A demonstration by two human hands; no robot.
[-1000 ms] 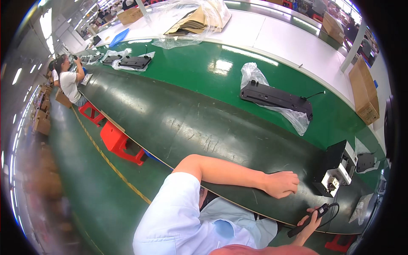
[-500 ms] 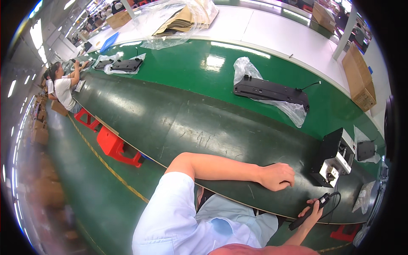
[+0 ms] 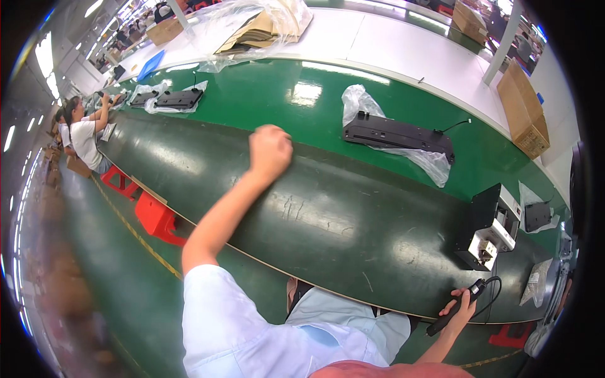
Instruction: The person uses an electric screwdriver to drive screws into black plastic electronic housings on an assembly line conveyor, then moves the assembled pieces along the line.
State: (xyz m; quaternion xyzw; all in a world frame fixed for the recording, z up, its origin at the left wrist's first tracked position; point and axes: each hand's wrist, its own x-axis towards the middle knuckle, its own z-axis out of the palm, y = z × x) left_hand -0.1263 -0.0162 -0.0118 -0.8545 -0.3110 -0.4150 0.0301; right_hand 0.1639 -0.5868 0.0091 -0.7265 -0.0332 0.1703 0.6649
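My left hand is raised above the dark green bench, near its far edge. Its fingers are curled under, and whatever may be inside them is hidden. In my right hand, low at the bench's front edge, is a black electric screwdriver with a looped cable. Just beyond that hand stands a black and white screw-feeder-like machine. Across from me a long black plastic panel with a short cable lies on a clear plastic bag, apart from both hands.
More black panels on plastic lie far left, near a seated co-worker. Another black part lies right, above a clear bag of small parts. Cardboard boxes and brown sheets sit behind. Red stools stand left.
My left hand has swung left and away from me, up off the bench toward its far side. My right hand keeps the screwdriver in nearly the same place. The view has shifted slightly.
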